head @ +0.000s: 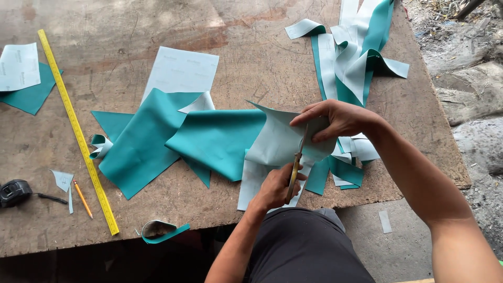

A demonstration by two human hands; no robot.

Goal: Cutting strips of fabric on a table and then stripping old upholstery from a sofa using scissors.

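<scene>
Cutting step in progress on the teal sheet (220, 139), mid-counter (262, 47).
We note the left hand (275, 186) closed on scissors (296, 165), the right hand (338, 119) pinching the sheet's pale flap; we judge the next snip needs it held taut.

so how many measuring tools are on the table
2: a yellow ruler lying along the left side, and a black tape measure at the far left edge. Others may be hidden under the teal sheets.
</scene>
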